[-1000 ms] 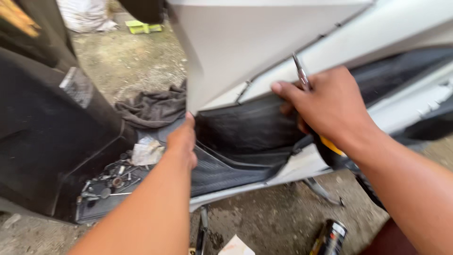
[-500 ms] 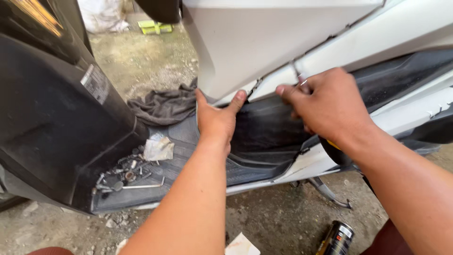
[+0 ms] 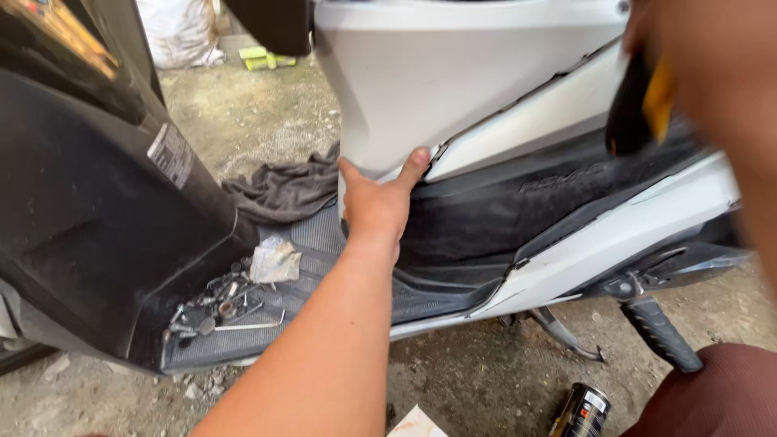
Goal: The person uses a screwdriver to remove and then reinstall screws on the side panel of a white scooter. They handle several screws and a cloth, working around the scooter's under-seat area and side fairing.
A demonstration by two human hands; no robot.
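Note:
My left hand (image 3: 374, 206) reaches up to the lower edge of a scooter's white side panel (image 3: 453, 73). Its thumb lies on the panel's corner and its fingers are tucked under the edge, gripping it. My right hand (image 3: 712, 73) is blurred and close to the camera at the upper right. It is closed round a tool with a black and yellow handle (image 3: 639, 105), away from the bodywork. Below the white panel runs a black inner panel (image 3: 518, 210).
On the footboard (image 3: 243, 332) lie several loose screws and bolts (image 3: 217, 306) and a crumpled paper (image 3: 273, 260). A grey rag (image 3: 283, 190) lies behind. The black leg shield (image 3: 97, 210) stands left. A side stand (image 3: 566, 333), a foot peg (image 3: 660, 333) and a can (image 3: 581, 411) are below.
My left hand has risen from the footboard to the white panel's lower edge. My right hand has lifted off the black panel to the upper right with the tool.

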